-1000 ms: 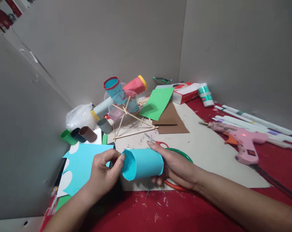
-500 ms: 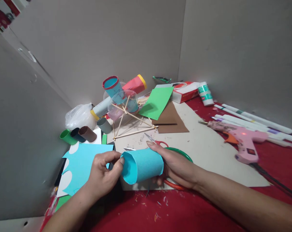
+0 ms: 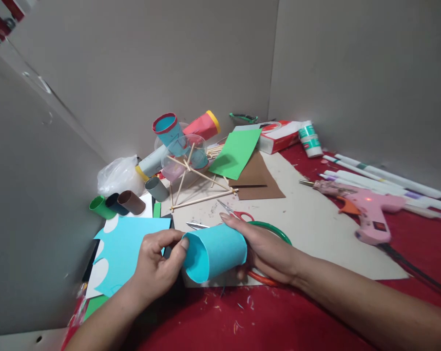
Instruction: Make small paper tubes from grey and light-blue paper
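Note:
A light-blue paper tube lies on its side in the air between my hands, its open end facing left and toward me. My left hand pinches the rim at that open end between thumb and forefinger. Around the far right end curls my right hand, thumb on top and fingers partly hidden underneath. Behind and below the tube are scissors with red handles and a larger pair with a green and orange handle, partly covered by my right hand. Cut light-blue paper lies left of my left hand.
A pink glue gun with its cord rests at right, near several white markers. A stick frame, small paper rings, green paper and brown paper lie behind my hands. Grey panels enclose the back.
The tube's open end has turned slightly toward me and its mouth looks a little rounder. Both hands keep their hold in nearly the same place.

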The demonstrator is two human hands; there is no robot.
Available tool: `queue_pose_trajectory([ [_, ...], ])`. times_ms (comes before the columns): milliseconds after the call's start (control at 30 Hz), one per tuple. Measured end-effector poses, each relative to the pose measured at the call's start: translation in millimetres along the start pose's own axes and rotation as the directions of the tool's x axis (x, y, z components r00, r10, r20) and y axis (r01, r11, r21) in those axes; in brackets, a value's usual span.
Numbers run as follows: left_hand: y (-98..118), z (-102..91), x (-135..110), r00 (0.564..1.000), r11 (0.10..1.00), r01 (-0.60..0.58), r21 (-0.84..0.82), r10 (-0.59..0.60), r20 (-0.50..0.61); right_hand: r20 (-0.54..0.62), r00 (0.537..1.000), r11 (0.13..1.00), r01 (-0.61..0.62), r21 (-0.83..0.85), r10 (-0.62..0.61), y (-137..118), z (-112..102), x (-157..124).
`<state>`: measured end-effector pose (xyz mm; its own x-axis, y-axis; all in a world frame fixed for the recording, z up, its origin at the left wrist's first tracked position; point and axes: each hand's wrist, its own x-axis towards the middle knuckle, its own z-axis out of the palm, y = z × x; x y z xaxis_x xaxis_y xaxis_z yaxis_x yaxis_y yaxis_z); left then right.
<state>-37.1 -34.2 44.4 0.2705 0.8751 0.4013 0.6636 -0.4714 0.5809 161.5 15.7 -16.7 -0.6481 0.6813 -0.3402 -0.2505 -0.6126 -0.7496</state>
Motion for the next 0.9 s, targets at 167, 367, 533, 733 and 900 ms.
queue_pose_trajectory([
  [167,-1.7,1.5,1.2,0.999,0.998,-0.05,0.032,0.05,0.004,0.013,1.0,1.0,-0.001,-0.028,0.001,0.1,-0.1,0.3],
  [367,-1.9,2.7,1.5,0.997,0.995,0.079,-0.056,-0.078,0.017,-0.004,0.999,0.999,-0.033,0.001,0.033,-1.4,-0.5,0.4],
  [533,-7.9,3.1,-0.2,0.978,0.887,0.209,-0.411,-0.197,0.072,-0.004,0.995,0.993,-0.098,0.06,0.098,-5.9,0.0,-0.8],
  [733,-17.3,9.3,-6.0,0.982,0.913,0.006,-0.407,-0.083,-0.172,0.026,0.986,0.981,-0.164,0.102,0.162,-7.8,-1.6,-0.7],
  [900,-14.4,5.4,-7.4,0.917,0.927,-0.371,-0.049,0.357,-0.178,0.075,0.975,0.972,-0.217,0.087,0.211,-2.0,-8.3,1.8],
])
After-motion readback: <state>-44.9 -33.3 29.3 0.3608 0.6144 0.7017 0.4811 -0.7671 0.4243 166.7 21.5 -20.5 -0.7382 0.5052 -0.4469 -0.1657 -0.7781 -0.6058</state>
